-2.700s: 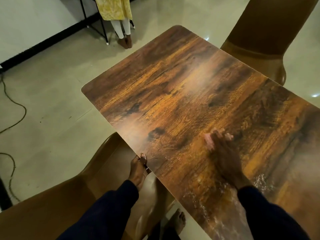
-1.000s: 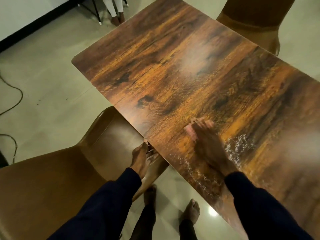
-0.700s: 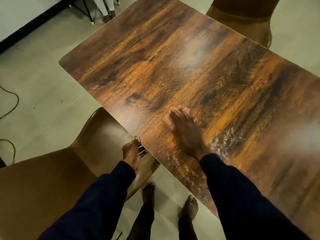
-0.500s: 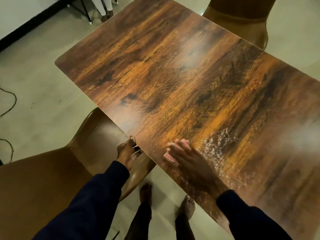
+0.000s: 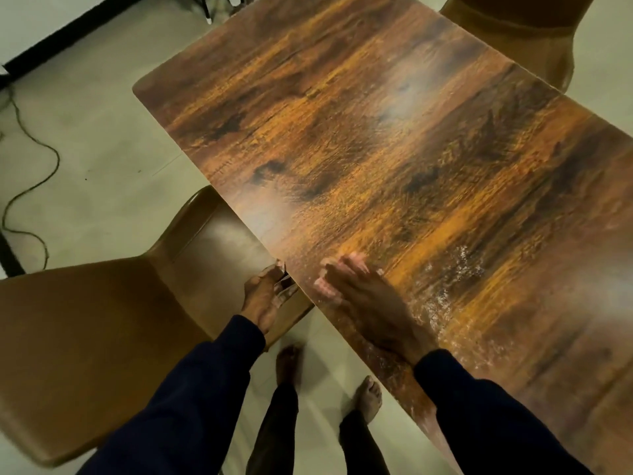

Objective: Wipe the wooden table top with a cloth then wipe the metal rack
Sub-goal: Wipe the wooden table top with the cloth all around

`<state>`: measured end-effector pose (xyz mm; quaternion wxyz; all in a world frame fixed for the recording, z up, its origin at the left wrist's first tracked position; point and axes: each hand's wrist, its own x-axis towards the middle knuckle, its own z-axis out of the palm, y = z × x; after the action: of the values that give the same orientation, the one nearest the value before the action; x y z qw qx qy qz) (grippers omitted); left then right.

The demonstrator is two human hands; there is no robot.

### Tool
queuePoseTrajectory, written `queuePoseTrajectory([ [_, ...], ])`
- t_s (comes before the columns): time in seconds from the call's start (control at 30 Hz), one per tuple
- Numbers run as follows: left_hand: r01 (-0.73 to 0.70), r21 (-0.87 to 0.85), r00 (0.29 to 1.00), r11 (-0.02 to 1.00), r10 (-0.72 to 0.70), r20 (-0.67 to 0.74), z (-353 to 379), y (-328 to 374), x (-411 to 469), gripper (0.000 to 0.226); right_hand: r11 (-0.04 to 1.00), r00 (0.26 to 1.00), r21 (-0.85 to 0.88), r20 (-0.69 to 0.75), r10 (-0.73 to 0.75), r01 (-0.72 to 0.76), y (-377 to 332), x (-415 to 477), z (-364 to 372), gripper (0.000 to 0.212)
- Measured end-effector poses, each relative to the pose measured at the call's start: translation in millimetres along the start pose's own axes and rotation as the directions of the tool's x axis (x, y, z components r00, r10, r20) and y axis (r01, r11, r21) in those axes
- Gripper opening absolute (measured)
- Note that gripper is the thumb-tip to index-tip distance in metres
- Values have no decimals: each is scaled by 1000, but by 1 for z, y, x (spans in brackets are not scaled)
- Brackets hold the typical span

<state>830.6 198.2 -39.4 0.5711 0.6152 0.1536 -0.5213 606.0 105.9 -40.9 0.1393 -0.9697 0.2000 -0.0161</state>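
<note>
Head view is showing us one wooden table top (image 5: 376,138) running slantwise, with its right end being cut off by the frame. Our right hand (image 5: 370,303) is lying flat on it just inside the near edge. Its fingers (image 5: 342,269) are stretching out straight and close together, but motion blur is smearing them too much for a clean count. Whether anything is lying under that palm we cannot tell. Our left hand (image 5: 262,296) is sitting at the near edge itself, with its fingers curling round a pale scrap (image 5: 282,287) that is touching the edge. The scrap is too small and blurred for us to say whether it is the cloth. White foamy streaks (image 5: 442,296) are glistening on the wood just right of the right hand.

We are counting two dark sleeves, the left sleeve (image 5: 191,406) and the right sleeve (image 5: 486,423), both running out of the bottom border. Two brown chairs are showing: the near chair (image 5: 102,337) is standing at the near edge by the left hand, and the far chair (image 5: 513,32) is being cropped at the top. Two bare feet are standing on the pale floor (image 5: 102,132), the left foot (image 5: 289,366) blurring and the right foot (image 5: 370,399) sharper. One thin cable (image 5: 41,176) is snaking across the floor at the left.
</note>
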Motion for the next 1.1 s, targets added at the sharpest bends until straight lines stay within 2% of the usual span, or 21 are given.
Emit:
queuePoseTrajectory([
  [0.1,-8,-9,999,1000,8,-34,0,6,5,20,949,943,12,-107,316,-316,24,45,-18,57],
  [0.17,2,-48,1000,999,-3,-28,-1,5,5,9,923,915,31,-123,385,-384,21,80,-23,55],
  [0.23,2,-104,1000,995,-5,-25,-2,-2,1,6,965,961,-3,-87,262,-263,0,92,-13,55],
  [0.3,-1,-164,1000,986,-2,-15,-2,-10,-5,9,998,998,-41,-47,44,-46,-21,76,2,58],
  [0.37,-2,-181,1000,984,-1,-15,-1,-16,-13,11,993,994,-50,1,-109,109,-31,40,12,61],
  [0.43,-4,-215,1000,977,0,-19,-2,-25,-20,14,982,983,-27,8,-185,185,-24,-4,14,59],
  [0.5,-11,-245,1000,970,9,-10,-6,-34,-27,14,989,989,-5,-19,-147,146,-1,-39,6,56],
  [0.6,-42,-184,999,982,41,-8,-14,-50,-37,14,990,984,34,-107,143,-140,41,-36,-19,56],
  [0.67,-47,-135,999,990,47,-9,-16,-63,-43,17,939,928,78,-144,344,-335,55,-12,-32,57],
  [0.7,-44,-106,999,993,42,-17,-17,-70,-46,19,924,912,72,-153,382,-375,54,-1,-33,58],
  [0.77,-45,-43,998,998,42,-54,-17,-79,-50,25,944,934,20,-140,330,-330,36,14,-23,57],
  [0.87,-63,104,991,993,74,-114,-15,-88,-57,42,997,996,-27,-52,74,-75,-8,-10,-3,58],
  [0.93,-91,218,988,972,117,-105,-12,-91,-60,42,998,998,-13,-12,-61,61,-21,-45,4,55],
  [0.97,-108,264,987,958,134,-85,-12,-92,-61,41,997,997,-15,-3,-78,78,-19,-63,3,52],
  [1.03,-130,314,987,940,154,-53,-13,-91,-60,40,1000,1000,-6,1,26,-26,2,-90,-8,57],
  [1.1,-133,333,987,933,154,-38,-16,-90,-57,38,969,967,28,-50,248,-247,29,-93,-24,57],
])
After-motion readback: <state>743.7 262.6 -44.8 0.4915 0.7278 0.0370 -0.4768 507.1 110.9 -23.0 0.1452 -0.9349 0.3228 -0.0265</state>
